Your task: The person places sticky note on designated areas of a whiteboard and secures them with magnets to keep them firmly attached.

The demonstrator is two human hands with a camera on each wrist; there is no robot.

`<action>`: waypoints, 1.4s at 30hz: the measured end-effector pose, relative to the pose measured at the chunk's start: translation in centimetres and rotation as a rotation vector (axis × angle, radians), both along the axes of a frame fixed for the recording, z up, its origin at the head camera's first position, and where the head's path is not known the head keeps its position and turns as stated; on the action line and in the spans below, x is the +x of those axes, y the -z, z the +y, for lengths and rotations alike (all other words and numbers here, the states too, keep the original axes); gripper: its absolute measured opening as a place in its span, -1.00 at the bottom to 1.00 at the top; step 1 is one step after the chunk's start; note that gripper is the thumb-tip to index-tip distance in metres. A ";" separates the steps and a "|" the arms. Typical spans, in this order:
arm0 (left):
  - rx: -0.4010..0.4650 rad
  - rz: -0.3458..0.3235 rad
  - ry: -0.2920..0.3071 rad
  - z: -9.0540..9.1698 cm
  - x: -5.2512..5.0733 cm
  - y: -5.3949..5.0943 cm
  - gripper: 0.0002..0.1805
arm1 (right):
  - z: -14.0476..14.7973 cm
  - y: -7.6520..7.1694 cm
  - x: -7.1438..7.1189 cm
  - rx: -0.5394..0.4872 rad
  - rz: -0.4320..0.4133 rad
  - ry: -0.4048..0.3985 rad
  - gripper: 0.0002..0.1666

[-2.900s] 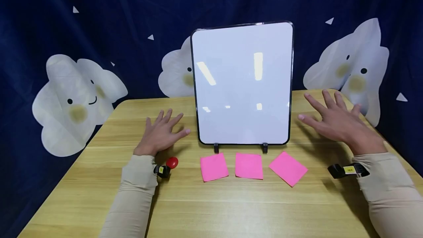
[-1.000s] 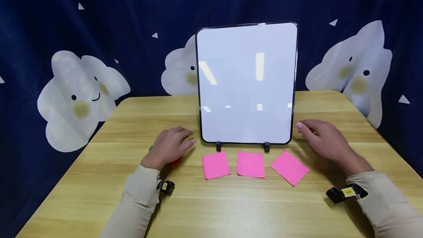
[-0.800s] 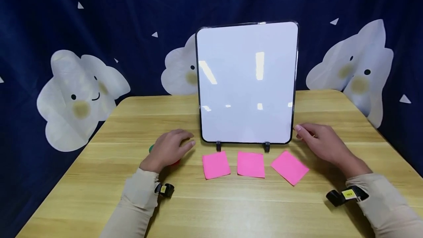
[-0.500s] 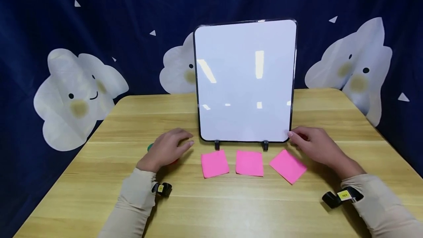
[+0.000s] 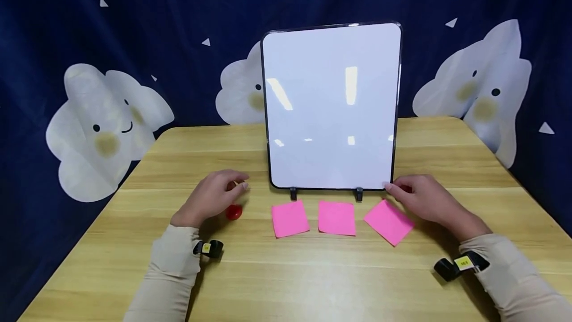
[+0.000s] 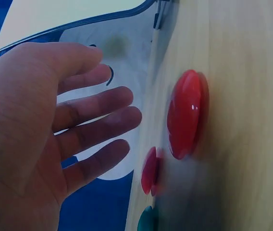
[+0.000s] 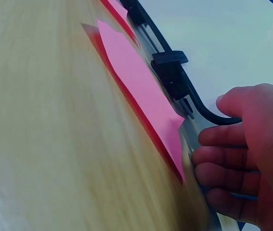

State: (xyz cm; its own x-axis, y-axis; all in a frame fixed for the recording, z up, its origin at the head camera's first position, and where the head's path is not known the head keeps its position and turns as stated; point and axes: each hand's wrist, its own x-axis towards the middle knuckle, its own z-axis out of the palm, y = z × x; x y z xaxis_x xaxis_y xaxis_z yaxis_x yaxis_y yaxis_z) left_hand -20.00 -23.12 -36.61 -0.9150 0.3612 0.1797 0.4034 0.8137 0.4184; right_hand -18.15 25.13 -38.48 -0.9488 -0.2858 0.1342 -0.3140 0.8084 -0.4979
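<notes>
A whiteboard point(image 5: 330, 108) with a black rim stands upright on small black feet point(image 5: 359, 194). At its lower right corner, my right hand point(image 5: 426, 198) has the thumb over the front and the other fingers curled below and behind the rim; the right hand point(image 7: 266, 149) shows the rim between thumb and index finger. My left hand point(image 5: 207, 198) hovers left of the board with nothing in it, its fingers point(image 6: 110, 122) loosely spread in the left wrist view. Beside it lie a red round piece point(image 5: 234, 212), another red piece point(image 6: 149, 171) and a green piece point(image 6: 146, 220).
Three pink paper squares lie in a row before the board: left point(image 5: 290, 219), middle point(image 5: 336, 218) and right point(image 5: 389, 222). The wooden table point(image 5: 313, 282) reaches back to a dark blue curtain point(image 5: 178, 14) with white cloud shapes point(image 5: 94, 163).
My right hand has come in from the right to the board's lower right corner, its fingers curling. My left hand went down over the round pieces, then shifted left, uncovering the red one.
</notes>
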 end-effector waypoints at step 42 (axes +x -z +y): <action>0.009 -0.327 0.001 -2.7 0.1 -0.4 -0.58 | 0.7 0.3 0.2 0.018 -0.148 -0.112 -0.83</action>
